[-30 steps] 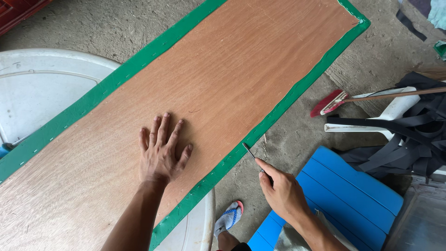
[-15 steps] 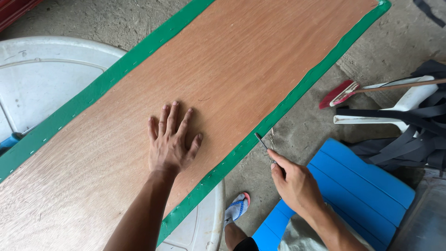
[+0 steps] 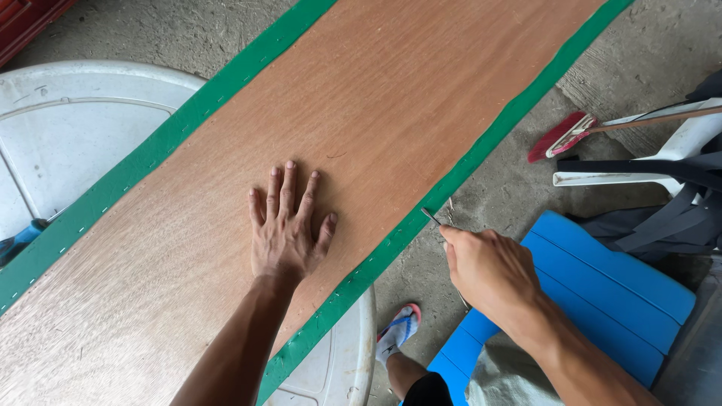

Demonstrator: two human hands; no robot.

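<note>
A long plywood board (image 3: 391,105) with green fabric stapled along both long edges (image 3: 459,174) lies slanted across a white round plastic table (image 3: 68,128). My left hand (image 3: 286,229) rests flat on the wood, fingers spread, pressing down. My right hand (image 3: 489,271) is closed around a thin metal tool (image 3: 432,217), whose tip touches the green edging on the board's near side.
A blue plastic chair (image 3: 602,293) stands under my right arm. A red-headed broom (image 3: 560,135) and a white chair with dark straps (image 3: 662,173) are at the right. My foot in a sandal (image 3: 397,334) is on the concrete floor. A blue-handled tool (image 3: 22,237) lies at the far left.
The view has shifted slightly. My left hand stays flat on the board. My right hand with the metal tool has stayed at the green edge, moving little.
</note>
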